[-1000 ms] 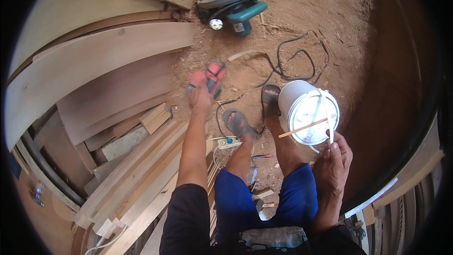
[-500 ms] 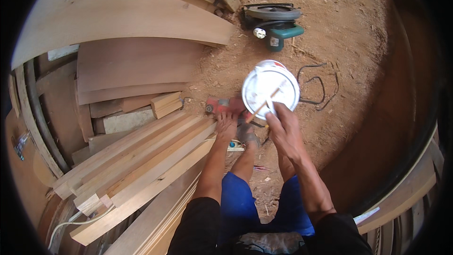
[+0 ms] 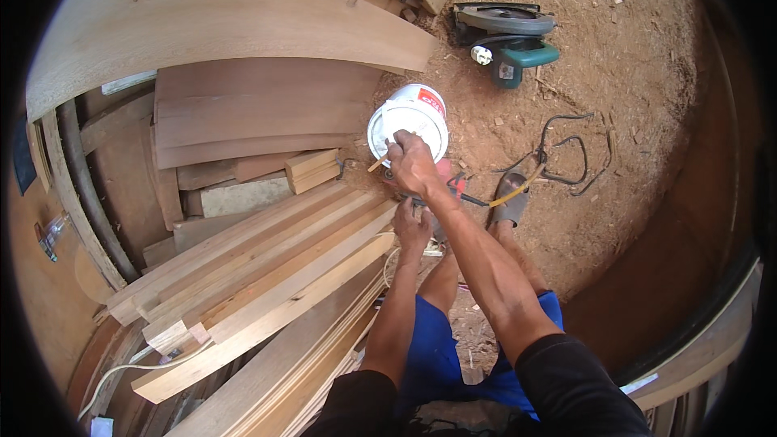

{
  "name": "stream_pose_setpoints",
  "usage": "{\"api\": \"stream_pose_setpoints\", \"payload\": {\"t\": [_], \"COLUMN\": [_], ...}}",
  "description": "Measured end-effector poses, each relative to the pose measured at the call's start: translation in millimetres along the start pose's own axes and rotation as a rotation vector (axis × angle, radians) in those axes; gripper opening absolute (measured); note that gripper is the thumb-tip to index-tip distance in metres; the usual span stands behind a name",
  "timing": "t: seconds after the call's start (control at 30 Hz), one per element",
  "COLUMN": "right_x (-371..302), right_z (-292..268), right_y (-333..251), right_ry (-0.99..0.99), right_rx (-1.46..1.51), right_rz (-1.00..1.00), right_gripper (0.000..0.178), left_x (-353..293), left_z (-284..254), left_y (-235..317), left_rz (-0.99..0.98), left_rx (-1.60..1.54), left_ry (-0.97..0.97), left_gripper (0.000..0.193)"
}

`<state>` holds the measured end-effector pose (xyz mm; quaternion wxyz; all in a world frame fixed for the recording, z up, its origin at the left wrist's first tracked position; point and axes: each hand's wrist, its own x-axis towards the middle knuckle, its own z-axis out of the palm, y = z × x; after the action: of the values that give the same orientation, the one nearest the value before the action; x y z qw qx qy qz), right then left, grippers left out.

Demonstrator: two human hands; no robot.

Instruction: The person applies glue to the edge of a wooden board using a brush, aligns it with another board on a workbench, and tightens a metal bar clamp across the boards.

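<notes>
A white bucket (image 3: 409, 112) with a pale lid and a red patch on its side stands or hangs beyond the ends of the stacked lumber. My right hand (image 3: 414, 163) is closed at the lid's near edge, gripping the bucket by what looks like its handle. A thin tan stick (image 3: 378, 163) pokes out beside those fingers. Below it my left hand (image 3: 413, 229) has finger and thumb apart at the lumber ends, next to a dark cord. Partly hidden behind my right hand is a red power tool (image 3: 445, 171).
Stacked wooden beams (image 3: 267, 251) lie at left, with wide boards (image 3: 227, 8) beyond. A green circular saw (image 3: 518, 40) rests on the sawdust-covered ground. A black cable (image 3: 558, 142) loops to the right of my sandalled foot (image 3: 510, 198). A curved brown panel (image 3: 680, 218) rises at right.
The bucket has moved left in my right hand, and that arm now crosses over toward the left. My left hand has come off the red tool, back toward me.
</notes>
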<state>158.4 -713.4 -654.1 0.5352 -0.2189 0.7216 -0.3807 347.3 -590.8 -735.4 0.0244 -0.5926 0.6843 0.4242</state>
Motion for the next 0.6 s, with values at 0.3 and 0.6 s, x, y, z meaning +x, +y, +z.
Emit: {"api": "stream_pose_setpoints", "payload": {"t": [0.3, 0.6], "right_x": [6, 20], "right_z": [-84, -80], "right_y": [73, 84], "right_ry": [0.355, 0.049], "right_rx": [-0.13, -0.112], "right_rz": [0.094, 0.312], "right_gripper": [0.028, 0.033], "left_x": [115, 210], "left_z": [-78, -110], "left_y": [55, 40], "left_rz": [0.15, -0.257], "left_rx": [0.3, -0.006], "left_ry": [0.578, -0.14], "left_gripper": [0.046, 0.036]}}
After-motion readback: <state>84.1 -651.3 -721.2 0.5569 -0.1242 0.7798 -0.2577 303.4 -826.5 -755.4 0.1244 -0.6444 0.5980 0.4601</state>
